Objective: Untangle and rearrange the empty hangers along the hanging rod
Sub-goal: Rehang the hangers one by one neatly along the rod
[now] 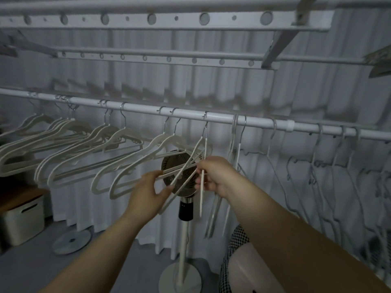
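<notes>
1. Hangers, tangled pair [191,157]: cream, empty, hooked on the hanging rod [222,119] near its middle. Their arms cross each other in front of the fan, which is likely why they will not slide apart freely.
2. Left hand [149,190]: fingers and thumb curled round the lower bars of the crossed pair. It seems to be steadying one hanger so the other can be worked loose.
3. Right hand [215,176]: fingers closed in a pinch on a thin upright arm of the tangle, just below the hook. This appears to be the grip for turning that hanger out of the knot.
4. Cream hangers, left run [69,153]: bunched in uneven groups along the rod, overlapping, still to be spaced by my reckoning.
5. Thin white hangers, right run [234,134]: hanging narrow and edge-on; several more stand well apart farther right.
6. Fan [185,209]: on a floor stand directly behind the hands, not touching them so far as I can tell.
7. Storage box [21,220]: on the floor at far left.
</notes>
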